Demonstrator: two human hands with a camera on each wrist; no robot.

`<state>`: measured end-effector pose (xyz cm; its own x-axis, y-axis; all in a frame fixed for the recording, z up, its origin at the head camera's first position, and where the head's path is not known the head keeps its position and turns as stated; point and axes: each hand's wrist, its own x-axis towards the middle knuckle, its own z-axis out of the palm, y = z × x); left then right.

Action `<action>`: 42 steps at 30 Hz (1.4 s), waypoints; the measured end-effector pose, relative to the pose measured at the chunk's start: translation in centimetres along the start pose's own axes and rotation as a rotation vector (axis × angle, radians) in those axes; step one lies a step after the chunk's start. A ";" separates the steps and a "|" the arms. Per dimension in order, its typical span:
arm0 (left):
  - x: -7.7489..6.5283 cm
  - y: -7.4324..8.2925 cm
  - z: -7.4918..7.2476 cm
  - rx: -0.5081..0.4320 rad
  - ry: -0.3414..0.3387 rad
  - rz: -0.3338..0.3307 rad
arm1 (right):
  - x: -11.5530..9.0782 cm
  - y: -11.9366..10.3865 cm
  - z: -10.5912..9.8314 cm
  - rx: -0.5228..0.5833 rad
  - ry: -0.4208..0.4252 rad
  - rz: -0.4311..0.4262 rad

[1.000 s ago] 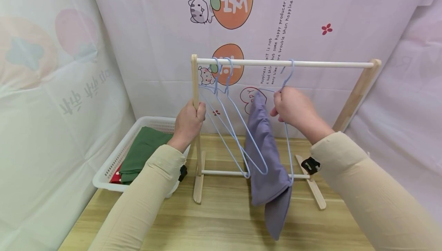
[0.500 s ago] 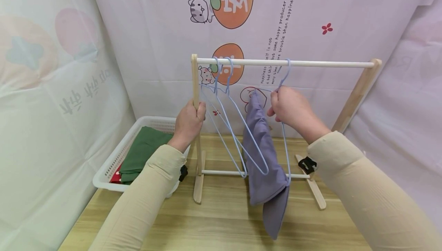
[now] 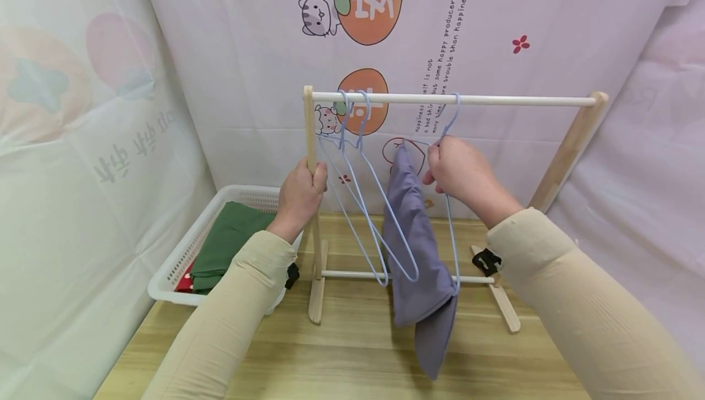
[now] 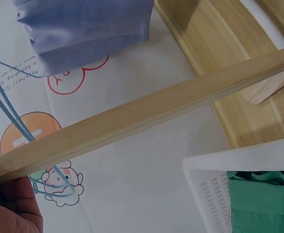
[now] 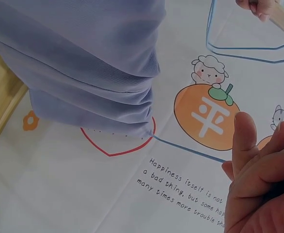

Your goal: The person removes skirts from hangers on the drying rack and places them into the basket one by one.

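Note:
My left hand (image 3: pixel 302 195) grips the left wooden post (image 4: pixel 132 114) of a small clothes rack. On the rack's white top rail (image 3: pixel 512 101), a blue hanger (image 3: pixel 451 235) hangs by its hook, and my right hand (image 3: pixel 462 167) pinches it just below the hook. A purple-grey garment (image 3: pixel 415 241) is draped over this hanger, its lower corner hanging beneath the bottom bar. Two bare blue hangers (image 3: pixel 358 180) hang close to the left post. In the right wrist view, the garment (image 5: pixel 93 63) sits beside my curled fingers (image 5: pixel 246 141).
A white basket (image 3: pixel 171 293) with folded green cloth (image 3: pixel 234 238) and some red cloth (image 3: pixel 186 281) stands left of the rack. The rack's wooden feet (image 3: pixel 503 308) rest on the wood-grain table (image 3: pixel 352 351). A printed white sheet (image 3: pixel 248 51) hangs behind.
My right hand has slid the hanger with the purple-grey garment a little left along the rail. The lower ends of the bare hangers have swung slightly left. My left hand stays on the post.

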<state>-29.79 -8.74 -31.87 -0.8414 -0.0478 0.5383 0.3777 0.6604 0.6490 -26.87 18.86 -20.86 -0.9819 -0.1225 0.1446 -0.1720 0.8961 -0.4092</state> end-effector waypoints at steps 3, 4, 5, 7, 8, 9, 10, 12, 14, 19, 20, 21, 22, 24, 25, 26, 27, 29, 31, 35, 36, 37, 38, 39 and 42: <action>0.0 0.0 0.0 0.003 0.001 0.001 | 0.0 -0.1 0.1 0.001 -0.001 -0.003; 0.0 -0.1 0.0 0.003 0.002 0.000 | 0.0 -0.2 0.1 0.002 0.000 -0.005; 0.0 -0.1 0.0 0.003 0.002 -0.001 | 0.0 -0.2 0.1 0.000 0.001 -0.007; 0.0 -0.1 0.0 0.000 0.003 -0.002 | 0.1 -0.3 0.2 -0.003 0.005 -0.013; 0.0 -0.1 0.0 0.000 0.002 -0.003 | 0.1 -0.4 0.2 -0.002 0.006 -0.015; 0.0 -0.1 0.0 0.000 0.001 -0.004 | 0.1 -0.4 0.3 -0.004 0.008 -0.017; 0.0 -0.1 0.0 0.001 0.001 -0.005 | 0.1 -0.5 0.3 -0.004 0.009 -0.018; 0.0 -0.1 0.0 0.000 -0.006 -0.005 | 0.1 -0.6 0.4 -0.006 0.010 -0.021; 0.0 -0.1 -0.1 0.001 -0.011 -0.006 | 0.1 -0.7 0.4 -0.008 0.012 -0.023; 0.0 -0.1 0.0 0.004 -0.010 -0.012 | 0.1 -0.9 0.5 0.006 0.011 -0.020; 0.1 -0.1 0.0 0.006 -0.008 -0.013 | 0.1 -0.9 0.6 0.010 0.009 -0.019; 0.1 -0.1 0.0 0.007 -0.007 -0.014 | 0.1 -1.0 0.6 0.014 0.007 -0.018; 0.1 -0.1 0.1 0.007 -0.007 -0.014 | 0.1 -1.0 0.6 0.015 0.004 -0.016; 0.1 -0.2 0.1 0.007 -0.009 -0.014 | 0.1 -1.1 0.7 0.019 0.001 -0.019; 0.1 -0.2 0.1 0.006 -0.010 -0.014 | 0.2 -1.2 0.7 0.018 0.001 -0.020; 0.1 -0.2 0.1 0.006 -0.011 -0.014 | 0.2 -1.3 0.8 0.018 0.000 -0.021; 0.0 -0.2 0.1 0.003 -0.012 -0.014 | 0.2 -1.3 0.8 0.017 -0.001 -0.024; 0.0 -0.2 0.0 -0.001 -0.013 -0.013 | 0.2 -1.5 0.8 0.016 -0.006 -0.025; 0.0 -0.1 0.0 -0.006 -0.011 -0.010 | 0.2 -1.6 0.9 0.013 -0.012 -0.026; 0.0 -0.2 0.0 -0.007 -0.011 -0.002 | 0.2 -1.8 0.9 0.012 -0.017 -0.030; 0.0 -0.2 0.0 -0.006 -0.011 -0.001 | 0.2 -1.9 0.9 0.012 -0.018 -0.031; 0.0 -0.2 0.0 -0.005 -0.010 -0.001 | 0.2 -2.0 0.9 0.012 -0.018 -0.031; 0.0 -0.2 0.0 -0.002 -0.008 -0.001 | 0.2 -2.0 1.0 0.012 -0.018 -0.031; 0.0 -0.2 0.0 -0.001 -0.006 -0.001 | 0.3 -2.1 1.0 0.014 -0.018 -0.030; 0.0 -0.1 0.0 0.002 -0.002 -0.006 | 0.3 -2.2 1.1 0.016 -0.017 -0.030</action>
<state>-29.82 -8.81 -31.95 -0.8443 -0.0500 0.5335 0.3721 0.6617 0.6509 -26.84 16.34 -20.92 -0.9774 -0.1564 0.1420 -0.2026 0.8849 -0.4195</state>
